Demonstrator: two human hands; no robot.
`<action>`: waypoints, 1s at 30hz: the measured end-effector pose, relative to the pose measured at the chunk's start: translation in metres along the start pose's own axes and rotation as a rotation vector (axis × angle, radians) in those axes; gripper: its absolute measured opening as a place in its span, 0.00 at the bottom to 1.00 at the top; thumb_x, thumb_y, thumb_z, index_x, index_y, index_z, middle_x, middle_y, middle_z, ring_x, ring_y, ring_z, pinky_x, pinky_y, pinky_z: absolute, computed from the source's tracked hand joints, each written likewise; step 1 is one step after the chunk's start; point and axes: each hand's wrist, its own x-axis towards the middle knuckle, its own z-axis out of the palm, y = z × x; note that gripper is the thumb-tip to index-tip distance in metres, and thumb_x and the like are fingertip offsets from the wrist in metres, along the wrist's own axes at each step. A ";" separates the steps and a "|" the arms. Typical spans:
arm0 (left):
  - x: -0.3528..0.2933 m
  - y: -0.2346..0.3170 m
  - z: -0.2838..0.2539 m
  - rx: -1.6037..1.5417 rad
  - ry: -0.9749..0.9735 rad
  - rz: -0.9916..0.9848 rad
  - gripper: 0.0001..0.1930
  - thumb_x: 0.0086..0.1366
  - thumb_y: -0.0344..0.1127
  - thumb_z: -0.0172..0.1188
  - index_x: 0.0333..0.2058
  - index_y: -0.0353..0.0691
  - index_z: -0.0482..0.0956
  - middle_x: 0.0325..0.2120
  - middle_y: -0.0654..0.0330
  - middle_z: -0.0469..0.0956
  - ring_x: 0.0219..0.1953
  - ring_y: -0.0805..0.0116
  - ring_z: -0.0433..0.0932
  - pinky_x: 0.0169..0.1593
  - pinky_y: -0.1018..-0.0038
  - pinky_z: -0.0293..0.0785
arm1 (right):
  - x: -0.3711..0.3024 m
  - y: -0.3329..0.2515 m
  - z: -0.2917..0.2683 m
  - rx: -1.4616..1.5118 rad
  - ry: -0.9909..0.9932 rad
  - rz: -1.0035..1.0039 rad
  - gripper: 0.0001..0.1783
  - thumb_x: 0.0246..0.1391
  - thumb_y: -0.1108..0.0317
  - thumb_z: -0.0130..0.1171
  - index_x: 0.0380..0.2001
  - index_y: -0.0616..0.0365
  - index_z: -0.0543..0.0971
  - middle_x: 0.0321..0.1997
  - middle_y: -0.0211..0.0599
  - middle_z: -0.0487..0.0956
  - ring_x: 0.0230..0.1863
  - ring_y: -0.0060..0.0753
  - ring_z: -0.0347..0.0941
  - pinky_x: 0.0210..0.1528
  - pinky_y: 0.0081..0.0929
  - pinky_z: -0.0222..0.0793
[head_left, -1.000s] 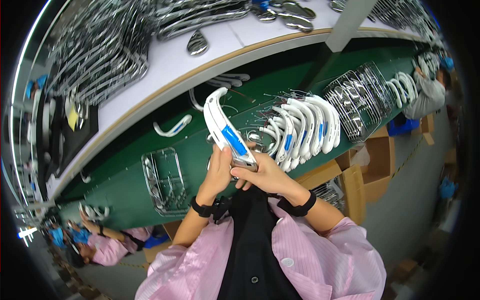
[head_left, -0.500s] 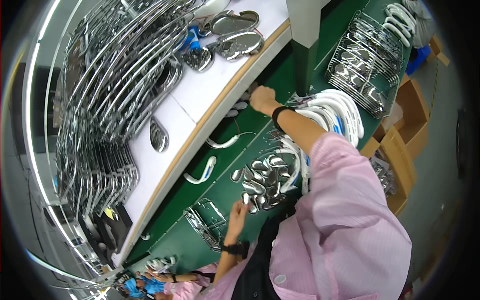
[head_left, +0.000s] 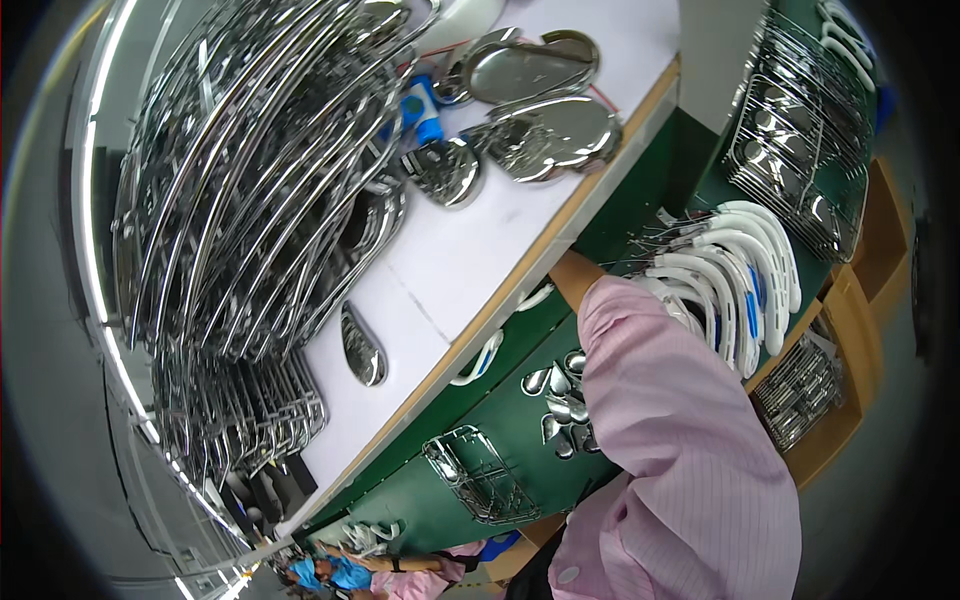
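The right forearm (head_left: 575, 278) passed under the edge of the white upper shelf (head_left: 412, 300). The right hand was hidden there; whether its fingers were spread or pinching anything could not be told. The left hand was out of sight, its state likewise undetermined. A white curved piece (head_left: 537, 298) lay near the forearm, partly covered by the shelf. Chrome teardrop-shaped pieces (head_left: 563, 408) lay grouped on the green counter (head_left: 405, 497) beside the pink sleeve (head_left: 680, 400). A row of white curved handles (head_left: 728, 290), some with blue strips, was stacked right of the arm.
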 end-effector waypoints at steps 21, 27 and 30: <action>-0.016 0.246 -0.005 -0.937 -0.017 0.513 0.37 0.65 0.41 0.59 0.65 0.38 0.49 0.57 0.47 0.64 0.55 0.58 0.70 0.55 0.63 0.71 | -0.312 -0.047 -0.216 0.656 -0.459 -0.726 0.37 0.33 0.54 0.76 0.47 0.60 0.73 0.39 0.46 0.77 0.41 0.46 0.75 0.42 0.33 0.70; -0.028 0.259 -0.001 -1.230 -0.392 0.533 0.56 0.53 0.62 0.66 0.67 0.34 0.42 0.63 0.50 0.56 0.65 0.57 0.57 0.64 0.58 0.57 | -0.357 -0.108 -0.203 0.831 -0.440 -0.547 0.40 0.35 0.53 0.75 0.49 0.67 0.72 0.40 0.46 0.78 0.40 0.35 0.76 0.44 0.28 0.69; -0.027 0.267 0.002 -1.214 -0.394 0.544 0.49 0.58 0.60 0.61 0.65 0.32 0.48 0.62 0.51 0.59 0.64 0.58 0.59 0.64 0.58 0.57 | -0.363 -0.140 -0.163 1.223 -0.520 -0.239 0.39 0.40 0.54 0.73 0.50 0.69 0.71 0.44 0.42 0.78 0.43 0.30 0.74 0.46 0.25 0.69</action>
